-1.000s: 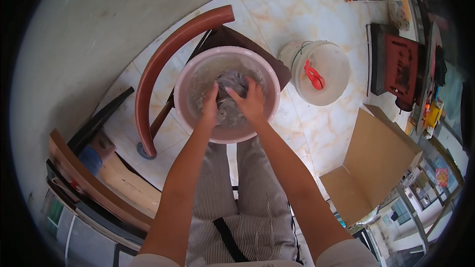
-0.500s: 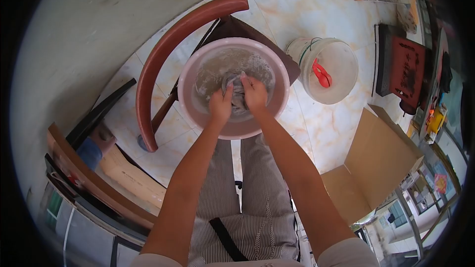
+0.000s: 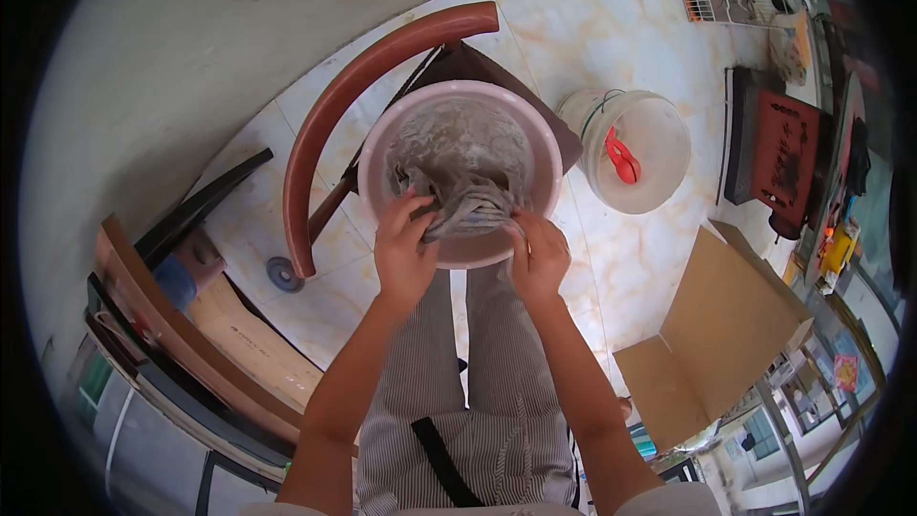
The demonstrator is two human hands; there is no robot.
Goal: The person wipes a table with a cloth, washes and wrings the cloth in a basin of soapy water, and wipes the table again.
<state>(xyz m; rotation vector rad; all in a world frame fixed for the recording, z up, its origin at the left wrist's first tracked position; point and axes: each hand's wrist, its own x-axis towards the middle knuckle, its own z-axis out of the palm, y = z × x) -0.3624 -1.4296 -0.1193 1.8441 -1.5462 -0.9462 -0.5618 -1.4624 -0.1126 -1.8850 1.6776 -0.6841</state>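
Note:
A pink basin (image 3: 363, 172) of cloudy, sudsy water (image 3: 454, 129) rests on a dark chair seat. In it, a wet grey cloth (image 3: 470, 207) is bunched up near the front rim, part of it trailing back into the water. My left hand (image 3: 406, 241) grips the cloth's left side, fingers curled over it. On the other side, my right hand (image 3: 538, 247) pinches the cloth's right edge between thumb and fingers. The cloth's exact kind cannot be made out.
The chair's curved brown armrest (image 3: 320, 105) arcs around the left. A white bucket (image 3: 659, 158) with a red scoop (image 3: 623, 158) stands at the right. Nearer on that side is an open cardboard box (image 3: 726, 315). A red-topped case (image 3: 785, 139) lies farther right.
Both hands have moved apart and toward me, drawing the cloth from mid-basin to the front rim. It is now spread wider between them. The view has shifted slightly.

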